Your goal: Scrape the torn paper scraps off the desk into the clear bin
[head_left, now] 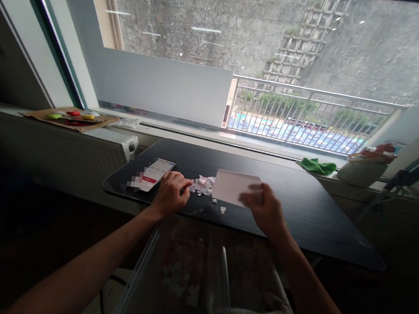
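Note:
My right hand point(268, 212) grips the right end of a pale flat card point(231, 186), fingers slightly blurred. The card is just above the table, its left edge beside a small heap of torn paper scraps point(202, 183). At the heap's left side, my left hand point(172, 193) is closed with curled fingers; whatever they hold is hidden. A phone point(157, 173) with a lit timer-like screen lies just left of that hand. Two loose scraps point(223, 210) lie nearer the table's front edge.
The black table point(313, 215) stands against the windowsill. Below its front edge is a clear plastic bin point(229, 292) with paper scraps inside. On the sill are a green cloth point(317, 165), a pale bag point(364, 171) and a brown board point(35, 113) with colourful items. A radiator point(118, 153) is at left.

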The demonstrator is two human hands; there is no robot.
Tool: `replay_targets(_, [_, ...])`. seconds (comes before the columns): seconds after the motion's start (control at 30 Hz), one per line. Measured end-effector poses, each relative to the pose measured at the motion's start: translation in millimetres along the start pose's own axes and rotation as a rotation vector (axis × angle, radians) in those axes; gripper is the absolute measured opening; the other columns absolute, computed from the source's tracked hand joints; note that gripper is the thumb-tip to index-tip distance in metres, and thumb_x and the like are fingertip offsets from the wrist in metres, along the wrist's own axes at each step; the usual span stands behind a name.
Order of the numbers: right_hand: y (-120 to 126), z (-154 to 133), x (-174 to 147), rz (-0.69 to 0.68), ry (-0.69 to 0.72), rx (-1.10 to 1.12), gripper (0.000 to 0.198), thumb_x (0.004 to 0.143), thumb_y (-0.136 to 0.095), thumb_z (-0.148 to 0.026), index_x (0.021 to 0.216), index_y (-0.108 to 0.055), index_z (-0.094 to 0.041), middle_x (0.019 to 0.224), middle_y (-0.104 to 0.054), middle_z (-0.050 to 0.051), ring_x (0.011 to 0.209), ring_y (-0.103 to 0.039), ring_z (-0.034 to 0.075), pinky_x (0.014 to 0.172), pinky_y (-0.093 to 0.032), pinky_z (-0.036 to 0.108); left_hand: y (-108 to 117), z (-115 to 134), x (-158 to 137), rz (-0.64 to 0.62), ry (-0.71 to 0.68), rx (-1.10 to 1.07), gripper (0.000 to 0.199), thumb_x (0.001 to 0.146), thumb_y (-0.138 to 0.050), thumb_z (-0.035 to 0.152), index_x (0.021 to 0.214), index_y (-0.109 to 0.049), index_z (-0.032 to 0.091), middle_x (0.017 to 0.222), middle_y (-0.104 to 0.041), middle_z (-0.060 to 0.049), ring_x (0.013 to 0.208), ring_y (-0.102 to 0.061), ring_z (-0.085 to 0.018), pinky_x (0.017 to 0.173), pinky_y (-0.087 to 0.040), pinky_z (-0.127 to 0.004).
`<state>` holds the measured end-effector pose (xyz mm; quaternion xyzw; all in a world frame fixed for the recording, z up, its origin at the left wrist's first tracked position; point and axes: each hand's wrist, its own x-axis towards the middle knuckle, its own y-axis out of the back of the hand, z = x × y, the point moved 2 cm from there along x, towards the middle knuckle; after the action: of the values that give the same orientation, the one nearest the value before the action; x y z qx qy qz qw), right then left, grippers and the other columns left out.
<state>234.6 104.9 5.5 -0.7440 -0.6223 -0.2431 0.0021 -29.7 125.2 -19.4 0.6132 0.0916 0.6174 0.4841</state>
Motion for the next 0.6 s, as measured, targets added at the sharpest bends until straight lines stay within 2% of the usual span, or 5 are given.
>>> replay_targets(0.1, [-8,-4,5,-0.034,0.018,0.028,0.022,0.076,-0.061,-0.028,0.096,-0.055,-0.022,0.086,-0.076,0.006,0.079,-0.073,0.022,0.075,-0.058,0.039,0,1,0,0.003,-0.007,0.001,0.023,0.082,-0.049,0.02,0.09,-0.07,0.018,0.083,-0.067,-0.007,0.095,-0.055,-0.025,0.093,-0.042,-0.044])
replay_targets(0.2, [-11,-8,7,-0.093,0.029,-0.037,0.021,0.077,-0.059,-0.026,0.097,-0.055,-0.022,0.085,-0.076,0.006,0.079,-0.073,0.021,0.075,-0.057,0.038,-1,1,0,0.0,-0.005,0.003,0.022,0.081,-0.049,0.019,0.089,-0.07,0.019,0.082,-0.066,-0.006,0.094,-0.055,-0.025,0.092,-0.042,-0.044])
replay_targets(0.4, [22,-25,-2,-0.037,0.051,-0.226,0.019,0.077,-0.059,-0.025,0.096,-0.056,-0.024,0.081,-0.077,0.004,0.076,-0.073,0.023,0.075,-0.056,0.042,-3,1,-1,0.012,-0.007,0.007,0.02,0.08,-0.051,0.019,0.088,-0.07,0.019,0.085,-0.067,-0.006,0.097,-0.056,-0.025,0.093,-0.042,-0.044])
replay_targets(0.47, [26,-30,-3,-0.019,0.047,-0.193,0.019,0.077,-0.06,-0.026,0.095,-0.056,-0.023,0.081,-0.077,0.004,0.077,-0.073,0.023,0.076,-0.057,0.042,-3,1,-1,0.006,-0.004,0.007,0.02,0.079,-0.052,0.018,0.088,-0.07,0.019,0.085,-0.068,-0.006,0.096,-0.057,-0.026,0.093,-0.043,-0.044])
replay_targets(0.6, [18,-26,3,-0.054,0.037,-0.016,0.019,0.075,-0.061,-0.027,0.092,-0.056,-0.022,0.08,-0.076,0.005,0.076,-0.074,0.022,0.075,-0.059,0.04,-2,0,-1,-0.011,0.011,0.008,0.02,0.079,-0.052,0.018,0.087,-0.071,0.02,0.085,-0.068,-0.006,0.097,-0.057,-0.026,0.094,-0.042,-0.045])
